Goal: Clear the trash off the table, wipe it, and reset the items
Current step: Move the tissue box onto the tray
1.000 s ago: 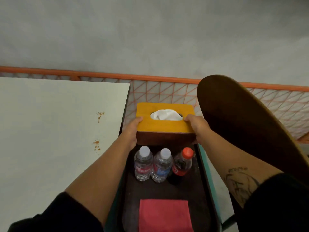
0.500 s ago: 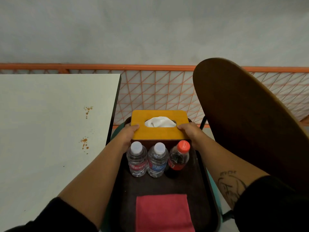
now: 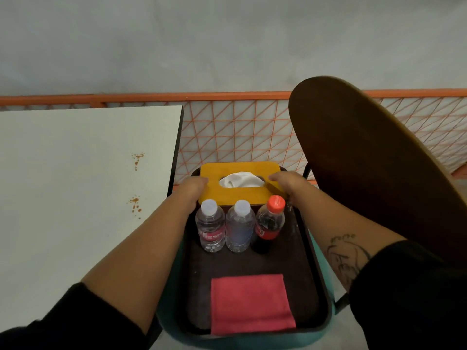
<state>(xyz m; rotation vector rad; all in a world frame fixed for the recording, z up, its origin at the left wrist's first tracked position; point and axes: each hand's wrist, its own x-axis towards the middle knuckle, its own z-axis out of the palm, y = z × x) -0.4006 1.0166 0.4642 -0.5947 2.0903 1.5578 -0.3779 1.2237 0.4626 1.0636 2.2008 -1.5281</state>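
White tabletop (image 3: 75,198) took the left side. Its dark right edge ran just beside the tray (image 3: 312,274), with a narrow gap between. Two clusters of orange stains (image 3: 135,204) sat near that edge.

Left hand (image 3: 193,185) gripped the left side of the yellow tissue box (image 3: 235,197), thumb on the lid. Right hand (image 3: 285,179) gripped the right side the same way. Box was at the tray's far end, lid level, white tissue (image 3: 241,180) poking from the slot. Couldn't tell if it rested on the tray or hung just above it.

On the near side of the box: two water bottles (image 3: 211,227) and a red-capped cola bottle (image 3: 270,221), upright in a row, touching or nearly so. Both forearms flanked that row. Folded red cloth (image 3: 250,303) lay flat at the tray's near end, with open tray floor between it and the bottles.

Tray sat on a teal chair seat (image 3: 171,322). Brown chair back (image 3: 366,160) stood close on the right, boxing in the right arm. Beyond: orange lattice fence (image 3: 227,137), grey wall (image 3: 227,46).
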